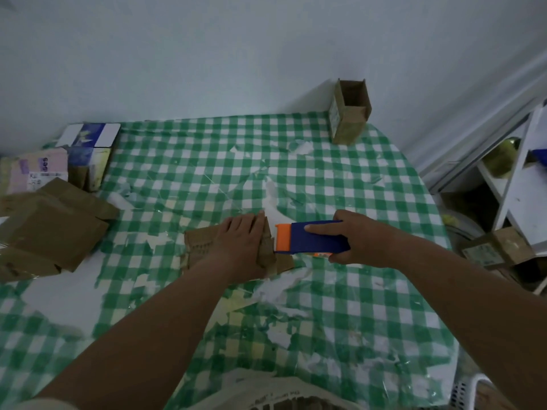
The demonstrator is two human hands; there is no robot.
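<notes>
A: Grip state?
B: Closed. The right hand wraps the blue tape dispenser, its orange nose touching the cardboard box mid-table. The left hand lies flat on top.
A: Handling?
B: The box looks light and thin-walled, likely to slide or dent. Press down beside the seam.

a pale wall is seen behind a worn green-checked tablecloth; a white shelf unit is set at right.

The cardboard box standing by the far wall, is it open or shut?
Open: the cardboard box has its top flaps up, showing the hollow inside.
</notes>
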